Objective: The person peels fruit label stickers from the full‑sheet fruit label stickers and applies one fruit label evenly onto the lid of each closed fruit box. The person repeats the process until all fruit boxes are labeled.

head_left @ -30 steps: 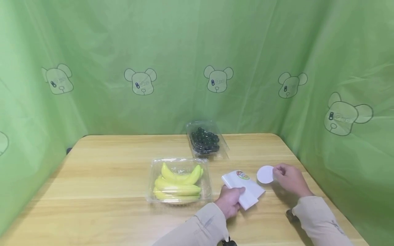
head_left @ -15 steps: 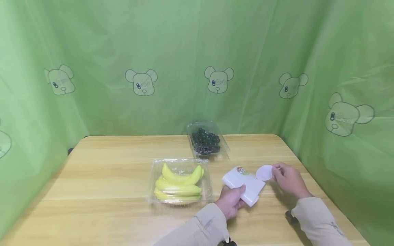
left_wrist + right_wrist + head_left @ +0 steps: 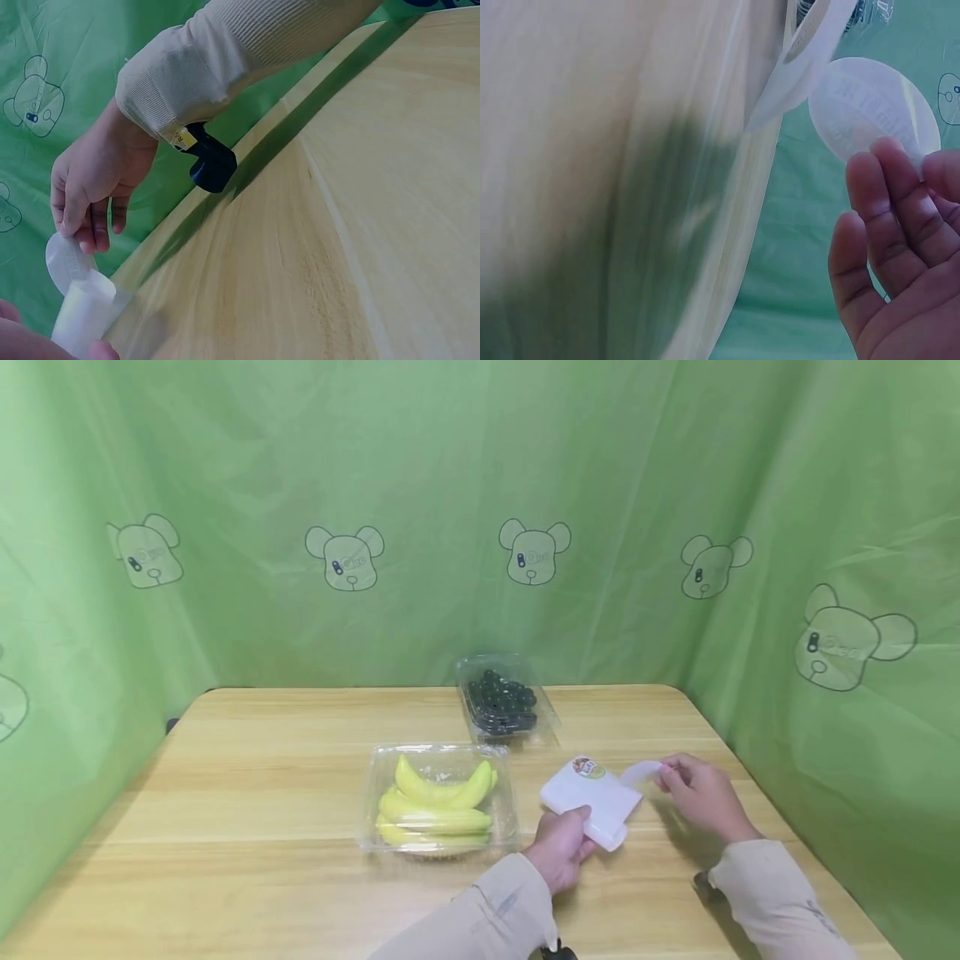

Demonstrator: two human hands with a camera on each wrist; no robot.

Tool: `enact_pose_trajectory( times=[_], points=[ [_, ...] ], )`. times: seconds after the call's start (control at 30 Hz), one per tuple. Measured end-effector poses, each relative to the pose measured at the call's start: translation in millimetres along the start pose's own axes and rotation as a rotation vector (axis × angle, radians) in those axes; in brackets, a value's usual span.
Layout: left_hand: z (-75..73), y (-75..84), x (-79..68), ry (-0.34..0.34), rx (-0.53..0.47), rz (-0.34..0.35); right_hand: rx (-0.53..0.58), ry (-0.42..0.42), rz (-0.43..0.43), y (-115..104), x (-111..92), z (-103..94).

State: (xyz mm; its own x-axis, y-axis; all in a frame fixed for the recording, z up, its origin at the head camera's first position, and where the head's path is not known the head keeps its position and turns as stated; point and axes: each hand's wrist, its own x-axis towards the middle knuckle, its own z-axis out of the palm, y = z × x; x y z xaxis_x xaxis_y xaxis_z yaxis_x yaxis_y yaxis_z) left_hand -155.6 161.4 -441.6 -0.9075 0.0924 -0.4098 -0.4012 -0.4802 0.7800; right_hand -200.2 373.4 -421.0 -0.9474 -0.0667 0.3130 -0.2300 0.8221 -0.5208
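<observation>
In the head view my left hand (image 3: 558,852) grips a folded white sticker sheet (image 3: 592,806), thumb on top. A round sticker with a colourful print (image 3: 588,767) shows at the sheet's far corner. Off the sheet's right side stands a round white sticker (image 3: 640,772), its plain back toward me and its edge pinched by my right hand (image 3: 701,797). The right wrist view shows that round sticker (image 3: 874,105) held at its rim between thumb and fingertips, with faint reversed print showing through. In the left wrist view the sheet (image 3: 82,311) curls just below the sticker.
Left of my hands a clear plastic box (image 3: 375,810) holds yellow bananas (image 3: 435,818). Behind it, near the table's far edge, another clear box (image 3: 480,664) contains dark grapes (image 3: 501,702). Green curtains (image 3: 442,460) surround the wooden table (image 3: 247,777).
The folded sheet has tilted and risen slightly in my left hand. The white sticker has turned from nearly face-on to a narrow, bent shape, now overlapping the sheet's edge. Both boxes stay put.
</observation>
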Motion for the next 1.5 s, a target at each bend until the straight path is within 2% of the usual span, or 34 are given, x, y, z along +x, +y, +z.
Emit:
enact_pose_trajectory(
  times=[0.23, 0.5, 0.8, 1.1, 1.33, 1.5],
  points=[
    [-2.0, 4.1, -1.7, -0.019, -0.018, 0.014, 0.014, -0.011, -0.005, -2.0, 1.0, 1.2],
    [0.1, 10.7, -10.3, 0.074, 0.102, 0.065, 0.028, -0.005, -0.024, -2.9, 1.8, 4.0],
    [2.8, 16.5, -19.2, 0.029, 0.144, 0.062, 0.047, -0.01, -0.042, -7.2, 1.0, 6.3],
    [3.1, 19.6, -20.4, 0.052, 0.178, 0.073, 0.053, -0.006, -0.058, -11.2, 1.4, 5.6],
    [0.2, 21.5, -18.5, 0.07, 0.208, 0.123, 0.044, 0.016, -0.08, -12.8, 1.1, 5.8],
    [2.7, 24.5, -17.9, 0.074, 0.195, 0.157, 0.046, 0.011, -0.037, -12.9, 2.4, 4.6]
  ],
)
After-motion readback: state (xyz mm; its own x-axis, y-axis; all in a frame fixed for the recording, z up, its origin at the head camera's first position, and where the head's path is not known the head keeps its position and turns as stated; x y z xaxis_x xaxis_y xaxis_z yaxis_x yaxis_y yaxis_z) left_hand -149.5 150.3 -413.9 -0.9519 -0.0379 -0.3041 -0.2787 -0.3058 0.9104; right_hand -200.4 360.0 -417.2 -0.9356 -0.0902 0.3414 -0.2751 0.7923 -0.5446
